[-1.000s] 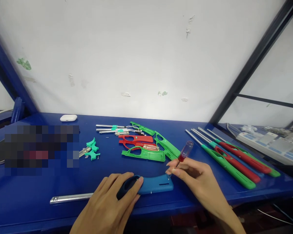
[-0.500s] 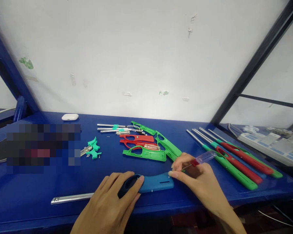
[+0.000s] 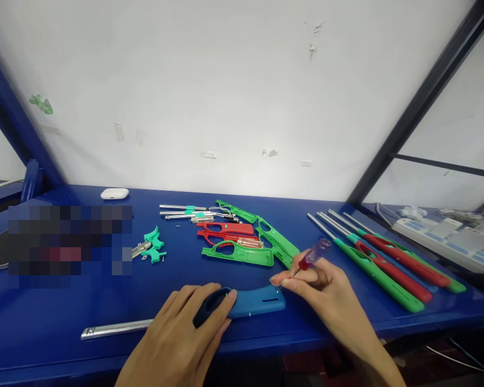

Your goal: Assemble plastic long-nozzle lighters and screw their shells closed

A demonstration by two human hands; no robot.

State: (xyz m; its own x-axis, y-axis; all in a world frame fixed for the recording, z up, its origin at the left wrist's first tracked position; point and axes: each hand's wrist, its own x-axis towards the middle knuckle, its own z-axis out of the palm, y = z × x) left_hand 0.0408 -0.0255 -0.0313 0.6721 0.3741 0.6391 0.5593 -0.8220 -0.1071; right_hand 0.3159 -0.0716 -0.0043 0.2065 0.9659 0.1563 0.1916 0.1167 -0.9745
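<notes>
A blue long-nosed gas lighter (image 3: pixel 255 302) lies flat near the table's front edge, its silver metal tube (image 3: pixel 116 329) pointing left. My left hand (image 3: pixel 185 322) is closed over the lighter around its trigger opening and presses it to the table. In my right hand (image 3: pixel 320 287) is a screwdriver (image 3: pixel 310 257) with a clear and red handle, pinched between the fingers and tilted. Its tip is at the right end of the blue handle, beside a small screw (image 3: pixel 278 291); the fingertips partly hide the contact.
Green shell halves (image 3: pixel 237 254), red shell halves (image 3: pixel 226 229) and metal tubes (image 3: pixel 185 214) lie beyond my hands. Teal triggers (image 3: pixel 154 247) lie left of them. Several lighters (image 3: pixel 387 269) lie at right. A white case (image 3: pixel 114 193) rests near the wall.
My right hand has turned the screwdriver more upright and brought its tip to the end of the blue lighter. My left hand stays in place on the lighter.
</notes>
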